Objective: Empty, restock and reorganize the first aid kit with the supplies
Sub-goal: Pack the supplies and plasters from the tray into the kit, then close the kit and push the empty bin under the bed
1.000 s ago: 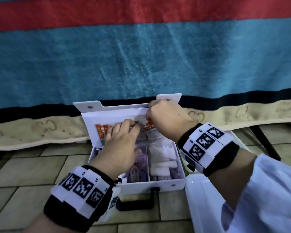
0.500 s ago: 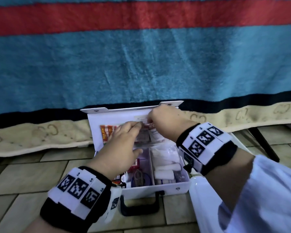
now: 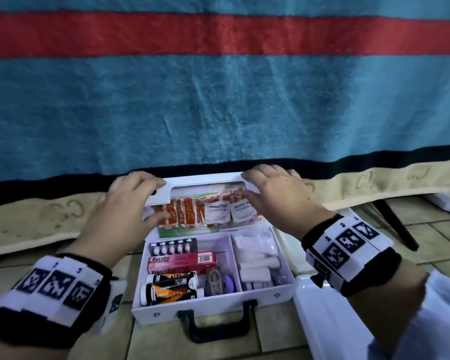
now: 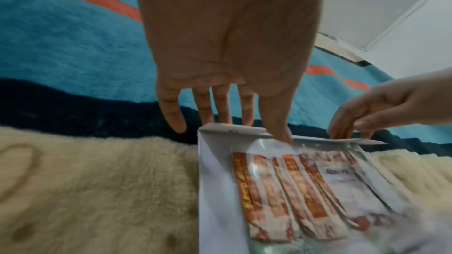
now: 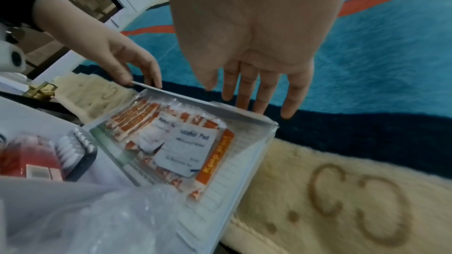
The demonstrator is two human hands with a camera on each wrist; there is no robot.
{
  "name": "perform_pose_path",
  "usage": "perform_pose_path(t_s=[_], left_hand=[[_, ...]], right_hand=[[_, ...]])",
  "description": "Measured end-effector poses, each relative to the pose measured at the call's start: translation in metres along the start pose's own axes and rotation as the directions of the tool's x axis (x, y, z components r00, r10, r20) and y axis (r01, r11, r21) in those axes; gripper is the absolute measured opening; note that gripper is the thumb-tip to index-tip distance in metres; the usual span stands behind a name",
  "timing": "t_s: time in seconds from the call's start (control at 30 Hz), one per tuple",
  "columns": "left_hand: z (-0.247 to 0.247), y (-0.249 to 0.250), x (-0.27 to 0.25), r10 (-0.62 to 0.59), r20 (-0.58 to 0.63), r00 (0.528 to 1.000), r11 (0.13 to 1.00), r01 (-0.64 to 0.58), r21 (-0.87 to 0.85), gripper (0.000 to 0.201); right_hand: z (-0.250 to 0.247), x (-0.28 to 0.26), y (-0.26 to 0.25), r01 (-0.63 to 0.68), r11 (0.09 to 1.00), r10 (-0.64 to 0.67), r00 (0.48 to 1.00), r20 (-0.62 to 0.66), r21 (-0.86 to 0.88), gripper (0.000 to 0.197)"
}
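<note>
The white first aid kit stands open on the tiled floor, base rim toward me and lid upright. Behind a clear pocket, the lid holds orange plaster strips and alcohol pads. My left hand pinches the lid's top left corner, fingers behind and thumb in front. At the top right corner my right hand pinches the same edge. The base holds a pink Bacidin box, a blister pack, two black-and-orange tubes and white bandage rolls.
A blue and red striped blanket with a cream border hangs right behind the kit. A white plastic container lies against the kit's right side. A black furniture leg stands further right. The kit's black handle points toward me.
Both hands have left the middle of the lid pocket and spread apart to the lid's top corners. The left hand no longer covers the base's left compartment.
</note>
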State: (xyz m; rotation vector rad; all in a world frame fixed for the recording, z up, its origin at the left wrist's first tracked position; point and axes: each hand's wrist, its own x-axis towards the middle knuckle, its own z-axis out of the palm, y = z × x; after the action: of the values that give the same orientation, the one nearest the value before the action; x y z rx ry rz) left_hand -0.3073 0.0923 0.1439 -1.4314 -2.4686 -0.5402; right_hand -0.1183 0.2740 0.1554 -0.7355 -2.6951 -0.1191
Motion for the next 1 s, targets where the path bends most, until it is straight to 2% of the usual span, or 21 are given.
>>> perform_pose_path(t_s=[0.03, 0.1, 0.2, 0.4, 0.63, 0.77, 0.87, 1.0], left_hand=[[0.002, 0.0, 0.0, -0.006, -0.013, 1.0, 1.0, 0.006, 0.005, 0.05], [0.004, 0.001, 0.001, -0.023, -0.062, 0.998, 1.0, 0.022, -0.011, 0.044], [0.0, 0.0, 0.005, -0.018, -0.097, 0.995, 0.999, 0.015, -0.031, 0.031], [-0.014, 0.005, -0.005, -0.016, -0.161, 0.987, 0.994, -0.002, -0.111, 0.025], [-0.019, 0.011, -0.02, -0.072, -0.182, 0.981, 0.987, 0.044, -0.153, 0.021], [-0.029, 0.014, -0.028, -0.082, -0.159, 0.984, 0.992, 0.065, -0.107, 0.014], [-0.035, 0.012, -0.039, -0.092, -0.086, 0.992, 0.994, 0.086, -0.07, 0.01], [-0.034, 0.01, -0.072, -0.107, 0.013, 0.994, 0.992, 0.108, -0.067, 0.023]], right_hand=[[0.0, -0.002, 0.003, -0.003, 1.0, 0.002, 0.998, 0.068, 0.016, 0.052], [-0.001, -0.003, 0.009, 0.007, 1.0, -0.009, 0.991, 0.136, 0.019, 0.066], [0.004, -0.002, 0.016, 0.02, 0.997, -0.024, 0.998, 0.06, 0.069, 0.063], [-0.002, -0.008, 0.019, 0.03, 0.986, -0.018, 0.997, -0.077, 0.162, 0.049], [-0.009, -0.022, 0.023, 0.037, 0.978, -0.022, 0.997, -0.075, 0.204, 0.048], [-0.024, -0.029, 0.025, 0.046, 0.964, -0.048, 0.999, -0.001, 0.263, 0.034], [-0.038, -0.038, 0.024, 0.046, 0.965, -0.068, 0.995, 0.073, 0.26, 0.022], [-0.051, -0.062, 0.022, 0.055, 0.977, -0.11, 0.957, 0.268, 0.205, 0.013]])
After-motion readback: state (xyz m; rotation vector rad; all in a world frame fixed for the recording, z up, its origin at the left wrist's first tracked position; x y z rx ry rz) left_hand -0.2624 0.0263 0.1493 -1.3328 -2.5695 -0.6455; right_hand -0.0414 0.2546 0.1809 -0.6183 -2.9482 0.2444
